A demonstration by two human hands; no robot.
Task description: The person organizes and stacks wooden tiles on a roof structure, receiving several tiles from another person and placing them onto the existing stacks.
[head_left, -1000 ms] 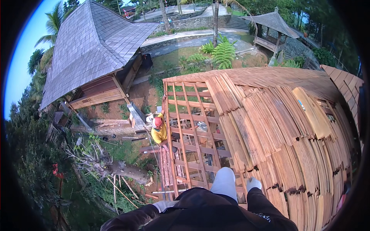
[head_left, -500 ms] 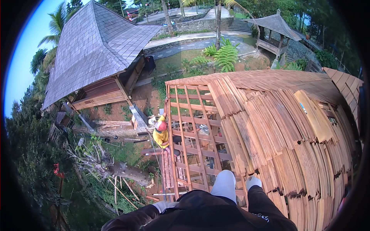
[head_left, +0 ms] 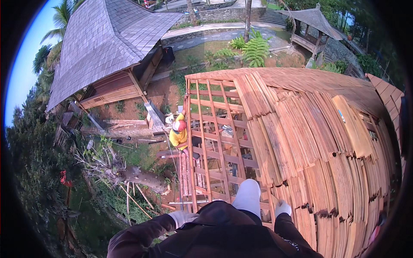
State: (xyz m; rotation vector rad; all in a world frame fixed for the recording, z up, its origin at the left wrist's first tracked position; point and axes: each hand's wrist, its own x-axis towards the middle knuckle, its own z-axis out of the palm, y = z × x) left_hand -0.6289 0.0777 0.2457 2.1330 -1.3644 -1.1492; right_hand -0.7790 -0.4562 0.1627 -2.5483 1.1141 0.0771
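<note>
My left hand (head_left: pixel 183 218), in a white glove, lies against the dark cloth at my front, its fingers laid out flat with nothing seen in them. My gloved right hand (head_left: pixel 282 208) is down at the left edge of the stacked wooden shingles (head_left: pixel 297 189). Its fingers look drawn together beside a thin tan strip of wood; what they grip, if anything, is hidden. Between my hands rises my knee in light grey cloth (head_left: pixel 248 195), over the open wooden roof frame (head_left: pixel 222 159) of crossed battens.
A person in a yellow shirt (head_left: pixel 177 137) and red-and-white headwear is at the frame's left edge. The ground lies well below, with a fallen tree trunk (head_left: pixel 146 178). Another shingled roof (head_left: pixel 107 47) stands far left; a small pavilion (head_left: pixel 312 30) stands far right.
The view has tilted, so the roof and buildings sit higher in it. My left hand shows more fully at my front. My right hand stays by the shingles' edge.
</note>
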